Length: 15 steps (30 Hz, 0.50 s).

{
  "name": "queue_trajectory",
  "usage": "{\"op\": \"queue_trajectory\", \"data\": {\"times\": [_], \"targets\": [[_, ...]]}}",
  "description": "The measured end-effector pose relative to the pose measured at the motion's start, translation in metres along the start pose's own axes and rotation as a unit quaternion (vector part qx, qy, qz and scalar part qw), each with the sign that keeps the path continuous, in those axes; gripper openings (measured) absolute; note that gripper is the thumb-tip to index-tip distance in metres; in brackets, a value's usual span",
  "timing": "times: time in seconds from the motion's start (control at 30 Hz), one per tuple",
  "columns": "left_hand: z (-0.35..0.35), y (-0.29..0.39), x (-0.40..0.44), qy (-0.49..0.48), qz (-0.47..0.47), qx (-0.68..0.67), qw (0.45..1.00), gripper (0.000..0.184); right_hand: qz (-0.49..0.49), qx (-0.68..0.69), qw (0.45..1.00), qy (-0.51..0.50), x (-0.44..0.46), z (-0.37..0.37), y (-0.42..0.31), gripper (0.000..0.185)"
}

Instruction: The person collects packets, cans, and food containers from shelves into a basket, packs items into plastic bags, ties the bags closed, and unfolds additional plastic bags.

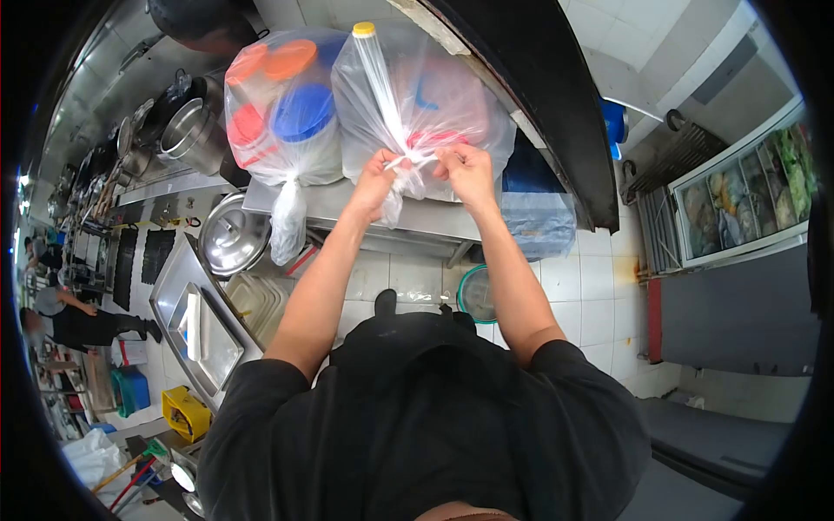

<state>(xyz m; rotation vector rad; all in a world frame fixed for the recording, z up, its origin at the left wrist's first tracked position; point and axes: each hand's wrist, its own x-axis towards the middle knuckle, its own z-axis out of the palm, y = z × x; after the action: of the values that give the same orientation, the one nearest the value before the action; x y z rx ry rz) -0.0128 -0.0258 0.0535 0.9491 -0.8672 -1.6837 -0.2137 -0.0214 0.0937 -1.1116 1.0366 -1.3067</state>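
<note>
A large clear plastic bag (486, 104) stands on the metal table (408, 217). Its mouth is gathered toward me, and a white strip crosses the gathered part. My left hand (375, 184) pinches the gathered plastic on one side. On the other side, my right hand (467, 176) has its fingers closed on the same bag. Inside show a bundle of white sticks or tubes with a yellow cap (380, 78) and something pinkish, blurred by the plastic. Beside it sits a second clear bag (288, 165), knotted shut, holding containers with orange, red and blue lids (303, 113).
Metal pots (193, 135) and a round steel lid (234, 233) are at the left, near a steel tray (208, 343). A dark slanted panel (539, 95) edges the table's right. Farther right is a glass-topped food case (747, 187). Another person (78, 317) stands far left.
</note>
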Motion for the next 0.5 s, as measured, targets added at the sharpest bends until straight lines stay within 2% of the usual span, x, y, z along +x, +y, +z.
{"op": "queue_trajectory", "data": {"times": [0.07, 0.1, 0.13, 0.17, 0.2, 0.23, 0.27, 0.3, 0.37, 0.43, 0.5], "targets": [[0.008, -0.011, 0.000, 0.008, 0.168, 0.064, 0.984, 0.023, -0.080, -0.230, 0.970, 0.000, 0.004, 0.006, -0.024, 0.016], [0.011, -0.013, -0.004, 0.016, 0.189, 0.096, 0.977, 0.027, -0.080, -0.233, 0.969, -0.002, 0.007, 0.011, -0.030, 0.016], [0.013, -0.015, -0.005, 0.018, 0.190, 0.092, 0.977, 0.027, -0.203, -0.361, 0.910, -0.033, 0.015, 0.019, -0.035, 0.013], [0.011, -0.018, -0.005, 0.061, 0.264, 0.235, 0.934, 0.026, -0.320, -0.473, 0.818, -0.061, 0.022, 0.028, -0.039, 0.012], [0.013, -0.019, -0.008, 0.100, 0.328, 0.372, 0.863, 0.025, -0.318, -0.474, 0.819, -0.060, 0.027, 0.036, -0.045, 0.012], [0.017, -0.020, -0.011, 0.100, 0.329, 0.372, 0.862, 0.025, -0.316, -0.520, 0.780, -0.145, 0.034, 0.045, -0.052, 0.010], [0.030, -0.015, -0.016, 0.143, 0.331, 0.421, 0.832, 0.022, -0.313, -0.562, 0.731, -0.228, 0.044, 0.055, -0.063, 0.009], [0.041, -0.012, -0.023, 0.187, 0.326, 0.467, 0.800, 0.020, -0.313, -0.563, 0.730, -0.230, 0.050, 0.066, -0.074, 0.009], [0.054, -0.001, -0.029, 0.203, 0.310, 0.479, 0.795, 0.017, -0.338, -0.661, 0.567, -0.358, 0.056, 0.082, -0.089, 0.010], [0.062, 0.000, -0.024, 0.217, 0.297, 0.494, 0.788, 0.016, -0.344, -0.650, 0.573, -0.361, 0.061, 0.081, -0.091, 0.012], [0.066, -0.002, -0.017, 0.257, 0.419, 0.428, 0.759, 0.015, -0.351, -0.639, 0.579, -0.365, 0.061, 0.072, -0.083, 0.013]]}}
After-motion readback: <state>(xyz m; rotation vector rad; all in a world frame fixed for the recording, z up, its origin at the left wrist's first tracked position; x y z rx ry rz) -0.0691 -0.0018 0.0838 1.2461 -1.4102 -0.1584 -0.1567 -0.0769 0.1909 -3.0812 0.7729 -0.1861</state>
